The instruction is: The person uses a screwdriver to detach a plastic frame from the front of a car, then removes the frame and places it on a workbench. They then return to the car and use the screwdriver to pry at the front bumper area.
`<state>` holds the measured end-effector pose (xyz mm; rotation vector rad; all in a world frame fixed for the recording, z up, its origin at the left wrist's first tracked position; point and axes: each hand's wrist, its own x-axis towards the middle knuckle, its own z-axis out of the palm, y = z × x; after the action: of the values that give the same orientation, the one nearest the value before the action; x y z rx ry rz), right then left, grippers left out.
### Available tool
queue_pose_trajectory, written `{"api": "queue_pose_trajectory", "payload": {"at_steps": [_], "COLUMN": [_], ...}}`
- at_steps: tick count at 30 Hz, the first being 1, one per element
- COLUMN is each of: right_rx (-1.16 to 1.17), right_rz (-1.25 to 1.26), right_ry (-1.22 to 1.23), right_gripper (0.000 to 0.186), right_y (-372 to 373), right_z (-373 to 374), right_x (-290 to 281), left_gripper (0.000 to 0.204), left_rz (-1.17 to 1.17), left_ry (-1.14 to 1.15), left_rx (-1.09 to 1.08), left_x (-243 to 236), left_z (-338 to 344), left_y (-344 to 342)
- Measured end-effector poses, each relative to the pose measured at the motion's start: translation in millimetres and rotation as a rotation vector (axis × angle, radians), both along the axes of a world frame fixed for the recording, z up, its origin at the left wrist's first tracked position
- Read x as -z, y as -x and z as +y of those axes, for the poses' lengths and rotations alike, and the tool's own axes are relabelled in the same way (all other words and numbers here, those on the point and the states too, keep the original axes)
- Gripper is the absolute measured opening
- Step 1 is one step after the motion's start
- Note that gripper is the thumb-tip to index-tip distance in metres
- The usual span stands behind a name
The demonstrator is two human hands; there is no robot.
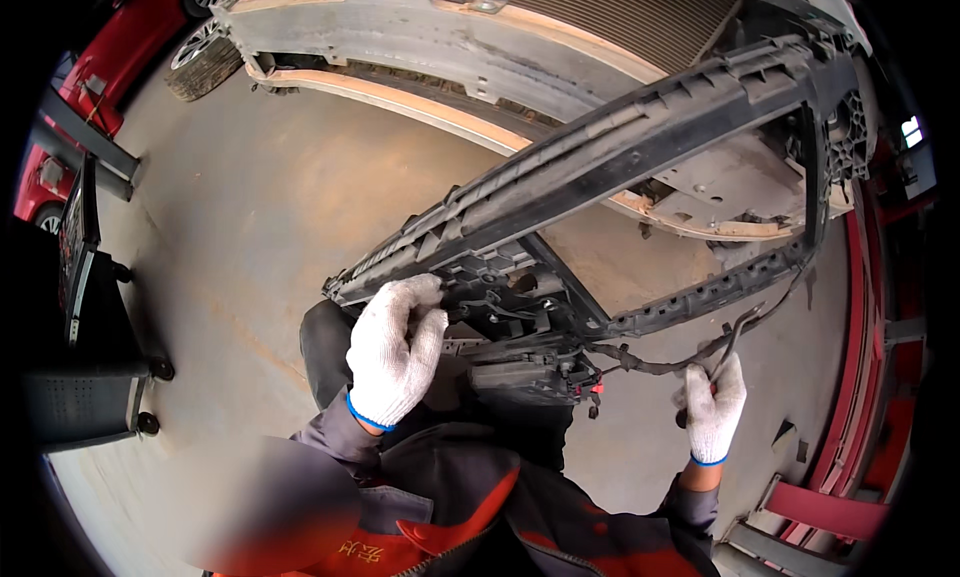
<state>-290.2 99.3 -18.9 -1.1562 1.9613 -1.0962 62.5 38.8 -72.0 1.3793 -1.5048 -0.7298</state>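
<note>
A large black plastic car front-end frame (560, 202) slants from my lap up to the far right. My left hand (392, 352), in a white knit glove with a blue cuff, is at the frame's near left end. Its thumb and fingers close around something dark among the brackets and wires, too hidden to name. At right, my gloved right hand (714, 407) grips a black wiring harness (655, 364) that runs from the frame's lower middle and along its right side. A small red connector (597, 388) sits on the harness near the frame's lower part.
Beyond the frame stands a car's exposed front end with a metal bumper beam (420, 37). A loose wheel (203, 62) lies on the floor at far left, near a red car (140, 37). A dark wheeled cart (95, 317) stands left; red metal rails (845, 347) run along the right.
</note>
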Motion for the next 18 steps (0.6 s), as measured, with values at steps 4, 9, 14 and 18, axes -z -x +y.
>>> {"api": "queue_pose_trajectory", "payload": {"at_steps": [4, 9, 14, 18], "right_rx": [-0.025, -0.583, -0.950, -1.026], "right_rz": [0.114, 0.801, 1.174, 1.254], "right_ry": [0.123, 0.096, -0.091, -0.060], "right_gripper": [0.010, 0.032, 0.048, 0.050], "right_y": [3, -20, -75, -87], "right_z": [9, -20, -58, -73], "right_x": [-25, -85, -116, -120], "left_gripper": [0.032, 0.048, 0.051, 0.032], "left_rz": [-0.158, -0.157, -0.283, -0.342], "left_ry": [0.112, 0.148, 0.187, 0.291], "left_rx": [0.052, 0.121, 0.120, 0.144], "left_x": [17, 29, 21, 34], "left_z": [2, -8, -13, -12], "left_y": [-15, -7, 6, 8]}}
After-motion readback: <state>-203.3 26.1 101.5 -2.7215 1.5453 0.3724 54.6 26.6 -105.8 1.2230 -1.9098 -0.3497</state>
